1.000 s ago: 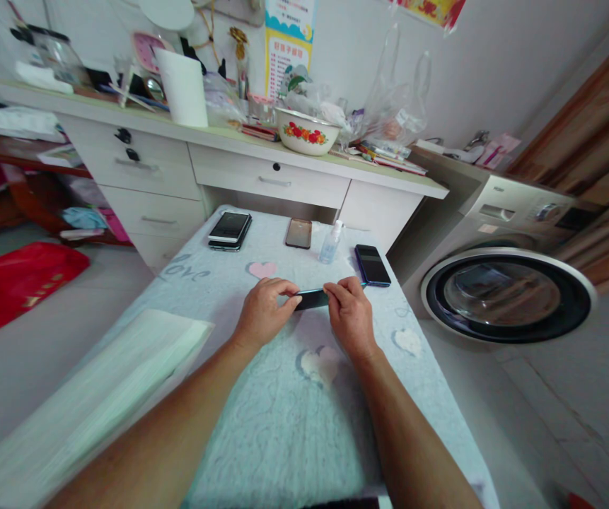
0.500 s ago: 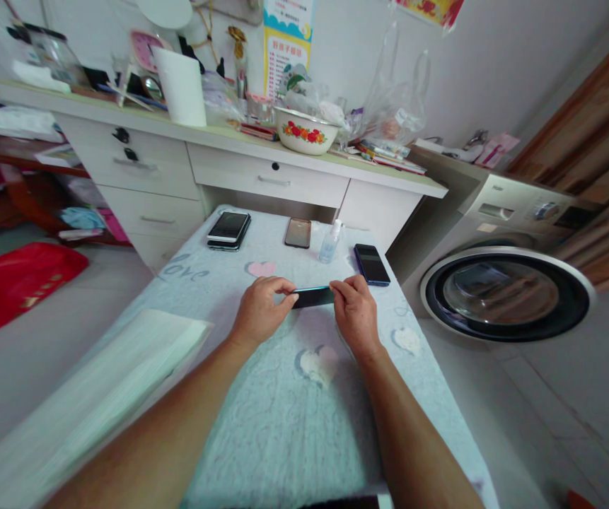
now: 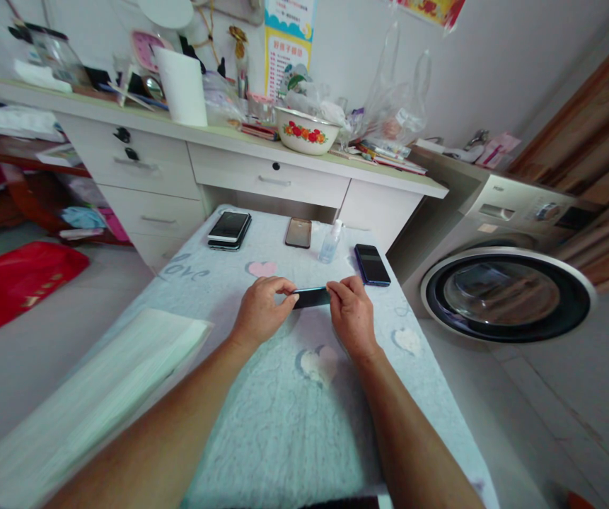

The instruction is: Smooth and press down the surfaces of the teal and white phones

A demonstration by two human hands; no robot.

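A dark phone (image 3: 312, 297) is held tilted above the cloth-covered table (image 3: 277, 424), between both hands. My left hand (image 3: 266, 311) pinches its left end between thumb and fingers. At the right end, my right hand (image 3: 351, 311) grips it with closed fingers. Beyond the hands lie a brown phone case (image 3: 298, 232) and a small clear spray bottle (image 3: 330, 242), which stands upright. Another phone (image 3: 372, 265) rests face up at the table's right edge. Two stacked devices (image 3: 229, 230) lie at the far left of the table.
A pale folded sheet (image 3: 97, 403) covers the table's left side. Behind is a white desk (image 3: 304, 177) with a floral bowl (image 3: 307, 133) and a paper roll (image 3: 181, 88). A washing machine (image 3: 500, 254) stands to the right, a red bag (image 3: 22, 283) on the left floor.
My right hand has shifted slightly left along the phone's right end. My left hand and the things on the table look unmoved.
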